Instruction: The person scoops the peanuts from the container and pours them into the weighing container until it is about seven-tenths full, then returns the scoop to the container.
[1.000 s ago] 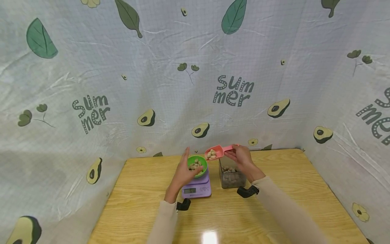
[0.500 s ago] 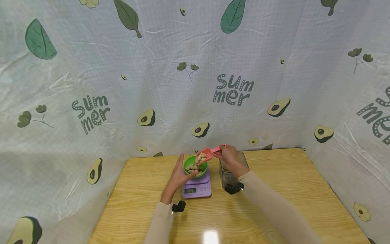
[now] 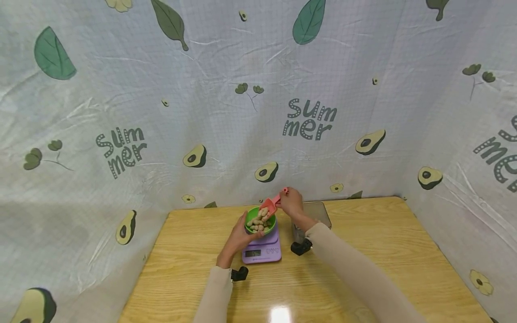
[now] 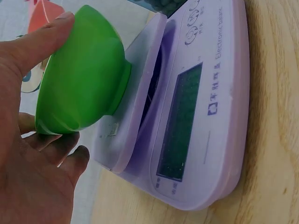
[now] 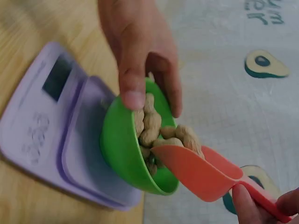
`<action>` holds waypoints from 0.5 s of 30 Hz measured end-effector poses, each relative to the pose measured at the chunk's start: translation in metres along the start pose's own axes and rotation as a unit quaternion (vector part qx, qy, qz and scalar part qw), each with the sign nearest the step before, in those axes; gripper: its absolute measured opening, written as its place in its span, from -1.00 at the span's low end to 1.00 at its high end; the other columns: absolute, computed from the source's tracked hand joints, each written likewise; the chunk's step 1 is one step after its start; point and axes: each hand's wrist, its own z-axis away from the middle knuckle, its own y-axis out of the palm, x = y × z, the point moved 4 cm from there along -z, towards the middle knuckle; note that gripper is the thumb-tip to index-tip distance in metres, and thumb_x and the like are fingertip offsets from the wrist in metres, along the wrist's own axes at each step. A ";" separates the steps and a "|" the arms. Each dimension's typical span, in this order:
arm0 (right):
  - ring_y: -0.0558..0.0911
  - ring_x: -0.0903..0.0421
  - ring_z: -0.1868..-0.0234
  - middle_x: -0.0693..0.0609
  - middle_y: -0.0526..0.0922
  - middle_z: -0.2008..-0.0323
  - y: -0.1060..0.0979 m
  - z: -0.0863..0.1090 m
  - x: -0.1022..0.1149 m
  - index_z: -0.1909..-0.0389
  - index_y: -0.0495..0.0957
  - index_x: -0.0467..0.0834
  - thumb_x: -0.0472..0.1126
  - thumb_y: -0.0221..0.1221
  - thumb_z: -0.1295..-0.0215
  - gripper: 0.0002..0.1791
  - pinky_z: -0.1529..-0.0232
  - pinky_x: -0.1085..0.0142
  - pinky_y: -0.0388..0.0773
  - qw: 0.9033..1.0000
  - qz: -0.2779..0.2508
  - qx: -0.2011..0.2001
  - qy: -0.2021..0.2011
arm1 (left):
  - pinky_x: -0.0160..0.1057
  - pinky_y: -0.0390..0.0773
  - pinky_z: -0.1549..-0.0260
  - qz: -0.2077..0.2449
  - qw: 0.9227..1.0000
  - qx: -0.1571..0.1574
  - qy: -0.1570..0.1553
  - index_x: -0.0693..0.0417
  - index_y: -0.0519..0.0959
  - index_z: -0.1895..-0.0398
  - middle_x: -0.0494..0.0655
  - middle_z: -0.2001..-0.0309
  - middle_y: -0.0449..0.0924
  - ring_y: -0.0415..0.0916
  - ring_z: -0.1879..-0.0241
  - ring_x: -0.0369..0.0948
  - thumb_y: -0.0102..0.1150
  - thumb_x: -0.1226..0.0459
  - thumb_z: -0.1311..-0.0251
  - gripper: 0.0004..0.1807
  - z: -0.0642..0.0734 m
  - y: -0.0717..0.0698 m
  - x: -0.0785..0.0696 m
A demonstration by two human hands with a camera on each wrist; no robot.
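My left hand (image 3: 239, 237) holds a green bowl (image 5: 120, 140), thumb at the near side of its rim and fingers round the other side. The bowl sits on the platform of a purple kitchen scale (image 4: 219, 121). Peanuts in their shells (image 5: 150, 123) lie inside it. Between thumb and fingers, my right hand (image 3: 292, 204) grips the handle of a pink scoop (image 5: 201, 175). The scoop tilts down to the left, its lip over the bowl's rim, with several peanuts (image 5: 187, 139) at its mouth.
Right of the scale stands a grey see-through container (image 3: 318, 211), partly hidden by my right forearm. The scale's display (image 3: 253, 253) faces me. Behind the wooden table (image 3: 181, 269) hangs a printed white sheet (image 3: 226, 134).
My right hand has moved left from above the container, bringing the scoop over the bowl and tipping it. Peanuts have slid towards the scoop's lip. My left hand stays at the bowl.
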 end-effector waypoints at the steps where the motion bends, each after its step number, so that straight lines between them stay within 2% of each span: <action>1: 0.75 -0.01 0.35 -0.26 0.68 0.31 0.002 0.001 0.005 0.13 0.53 -0.35 -0.24 -0.04 -0.51 -0.75 0.26 0.20 0.72 0.999 0.029 0.006 -0.035 | 0.24 0.16 -0.39 0.000 1.000 0.000 0.000 0.20 -0.08 -0.57 0.30 -0.52 0.02 0.08 -0.47 0.23 0.46 -0.04 0.01 0.22 0.000 -0.001 0.000; 3: 0.73 0.02 0.40 -0.22 0.68 0.36 0.007 0.005 0.013 0.18 0.53 -0.32 -0.25 -0.02 -0.51 -0.78 0.38 0.29 0.68 0.988 0.091 0.019 -0.122 | 0.23 0.18 -0.38 0.001 1.000 0.000 -0.001 0.20 -0.07 -0.57 0.29 -0.51 0.05 0.11 -0.46 0.22 0.46 -0.04 0.00 0.21 -0.001 -0.002 0.000; 4: 0.71 0.05 0.44 -0.18 0.67 0.40 0.009 0.008 0.016 0.21 0.53 -0.30 -0.25 0.00 -0.50 -0.80 0.44 0.35 0.63 0.978 0.118 0.027 -0.167 | 0.23 0.20 -0.38 0.002 1.000 0.001 -0.001 0.21 -0.07 -0.57 0.29 -0.50 0.06 0.13 -0.45 0.21 0.46 -0.04 0.00 0.21 -0.001 -0.002 0.000; 6: 0.63 0.13 0.52 -0.09 0.63 0.48 0.015 0.015 0.021 0.22 0.52 -0.24 -0.23 0.01 -0.51 -0.82 0.52 0.42 0.48 0.952 0.174 0.041 -0.249 | 0.23 0.22 -0.36 0.004 1.000 0.001 0.002 0.23 -0.06 -0.56 0.30 -0.49 0.08 0.16 -0.44 0.21 0.46 -0.03 0.00 0.20 -0.001 -0.002 0.001; 8: 0.51 0.23 0.56 0.01 0.58 0.54 0.020 0.021 0.023 0.24 0.52 -0.19 -0.22 0.03 -0.50 -0.84 0.53 0.43 0.39 0.921 0.218 0.041 -0.319 | 0.23 0.22 -0.36 0.008 1.000 0.001 0.006 0.25 -0.06 -0.56 0.30 -0.50 0.07 0.16 -0.44 0.22 0.46 -0.01 -0.01 0.19 -0.001 -0.001 0.001; 10: 0.42 0.25 0.60 0.05 0.55 0.58 0.021 0.026 0.024 0.23 0.52 -0.17 -0.21 0.04 -0.49 -0.86 0.53 0.42 0.34 0.904 0.233 0.040 -0.357 | 0.23 0.22 -0.36 0.009 1.000 0.002 0.009 0.26 -0.07 -0.55 0.30 -0.50 0.06 0.15 -0.44 0.22 0.45 -0.01 -0.02 0.19 -0.002 -0.001 0.002; 11: 0.42 0.25 0.60 0.06 0.54 0.58 0.020 0.027 0.024 0.22 0.52 -0.17 -0.20 0.04 -0.49 -0.86 0.53 0.42 0.34 0.901 0.234 0.035 -0.365 | 0.23 0.21 -0.37 0.010 1.000 0.002 0.010 0.27 -0.07 -0.55 0.30 -0.50 0.05 0.14 -0.44 0.22 0.45 -0.01 -0.02 0.19 -0.002 -0.001 0.002; 12: 0.46 0.24 0.59 0.04 0.57 0.57 0.018 0.028 0.025 0.22 0.53 -0.18 -0.20 0.05 -0.49 -0.85 0.53 0.41 0.39 0.901 0.224 0.027 -0.369 | 0.23 0.20 -0.37 0.010 1.000 0.003 0.010 0.27 -0.07 -0.55 0.30 -0.51 0.04 0.13 -0.45 0.22 0.46 -0.01 -0.02 0.20 -0.002 -0.001 0.001; 13: 0.51 0.21 0.58 0.02 0.59 0.56 0.015 0.028 0.024 0.23 0.53 -0.19 -0.20 0.05 -0.48 -0.85 0.51 0.39 0.44 0.908 0.206 0.020 -0.365 | 0.23 0.20 -0.37 0.009 1.000 0.003 0.012 0.28 -0.07 -0.55 0.31 -0.51 0.04 0.13 -0.45 0.23 0.46 -0.01 -0.02 0.20 -0.002 -0.001 0.001; 15: 0.63 0.13 0.53 -0.06 0.65 0.52 0.006 0.026 0.022 0.22 0.54 -0.23 -0.21 0.04 -0.49 -0.82 0.47 0.33 0.59 0.930 0.148 0.005 -0.336 | 0.24 0.21 -0.36 0.005 1.000 0.002 0.014 0.29 -0.07 -0.55 0.33 -0.50 0.04 0.12 -0.45 0.24 0.46 -0.01 -0.01 0.20 -0.002 -0.001 0.001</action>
